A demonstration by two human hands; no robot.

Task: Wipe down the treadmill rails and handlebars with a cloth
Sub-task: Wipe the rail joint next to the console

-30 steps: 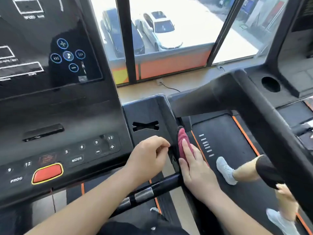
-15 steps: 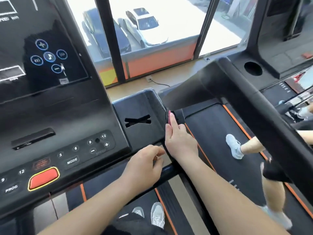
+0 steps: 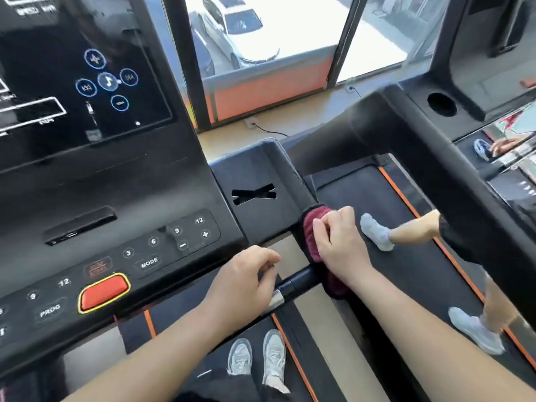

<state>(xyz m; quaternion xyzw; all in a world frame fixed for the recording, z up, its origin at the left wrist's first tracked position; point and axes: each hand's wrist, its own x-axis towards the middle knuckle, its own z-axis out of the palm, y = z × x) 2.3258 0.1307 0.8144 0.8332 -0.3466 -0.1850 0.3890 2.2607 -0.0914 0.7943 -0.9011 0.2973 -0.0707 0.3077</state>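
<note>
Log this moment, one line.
phase: wiping | right hand: holds maroon cloth on side rail | left hand: over handlebar, grip unclear

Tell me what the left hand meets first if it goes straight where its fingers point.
Probably the cloth the right hand holds around the side rail; the left hand points toward it across a gap. The handlebar seems to pass beneath, though depth is unclear.

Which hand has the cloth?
The right hand: it grips the dark red fuzzy cloth on the black padded rail. The left hand holds no cloth.
</note>
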